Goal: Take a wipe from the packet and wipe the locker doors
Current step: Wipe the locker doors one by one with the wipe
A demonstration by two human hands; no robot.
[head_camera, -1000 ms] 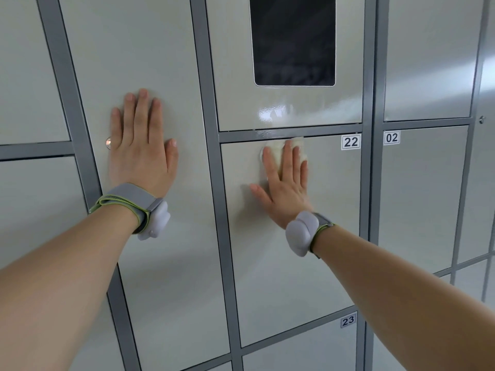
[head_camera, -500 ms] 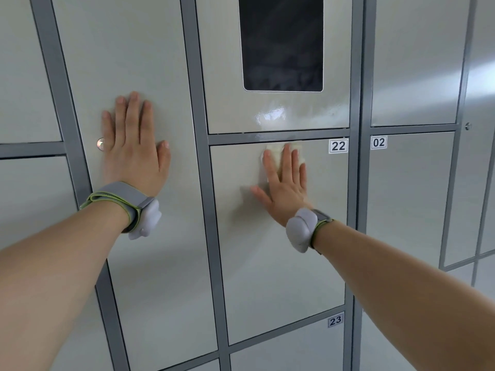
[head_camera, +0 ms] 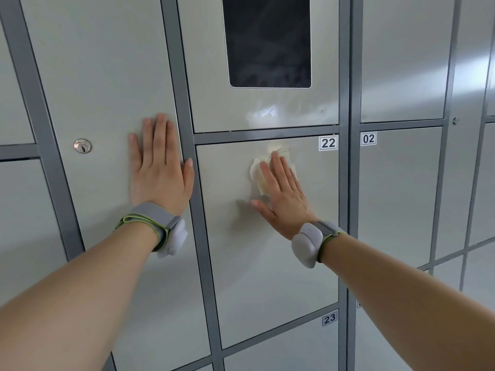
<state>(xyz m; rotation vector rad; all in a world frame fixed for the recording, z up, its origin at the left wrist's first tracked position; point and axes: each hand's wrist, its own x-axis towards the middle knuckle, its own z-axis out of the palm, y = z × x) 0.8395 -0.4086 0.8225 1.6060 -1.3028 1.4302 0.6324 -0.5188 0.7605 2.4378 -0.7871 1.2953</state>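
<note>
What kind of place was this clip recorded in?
Most likely a bank of storage lockers: a grid of grey locker doors, number label 22, a keyhole lock and a dark screen panel.

Two hands: left hand (head_camera: 160,172), right hand (head_camera: 285,202). One wipe (head_camera: 256,170). Two wristbands (head_camera: 155,223). Three number labels (head_camera: 328,143). Two locks (head_camera: 82,145). One dark screen (head_camera: 269,41). The doors (head_camera: 267,263) run past every edge; their number cannot be told.

Locker door (head_camera: 267,263): painted metal, smooth, satin sheen noted. Frame (head_camera: 203,236): grey metal, recorded as matt. Wipe (head_camera: 258,172): thin, crumpled, matt. Dark panel (head_camera: 267,41): glossy. Key lock (head_camera: 82,145): polished metal. Wrist strap (head_camera: 144,212): woven fabric.
</note>
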